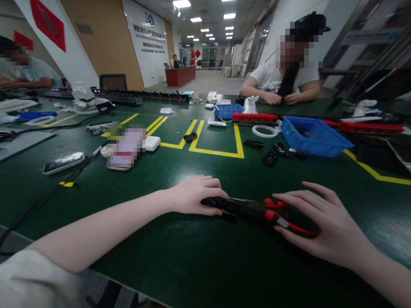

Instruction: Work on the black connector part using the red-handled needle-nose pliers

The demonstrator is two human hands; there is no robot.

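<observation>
My left hand [195, 194] rests on the green table [205, 256] with its fingers curled over a small black part [218, 204]. That part sits at the tip of red-and-black pliers [263, 209], which lie flat on the table. My right hand [317, 222] lies over the pliers' red handles, fingers around them, index finger stretched out above. The pliers' jaws point left toward the black part.
A blue bin [313, 137] stands at the right with loose black parts [269, 158] and a white ring [265, 131] beside it. Yellow tape lines [215, 152] mark the middle. A phone [125, 149], cables and white devices lie left. Other people sit across and at far left.
</observation>
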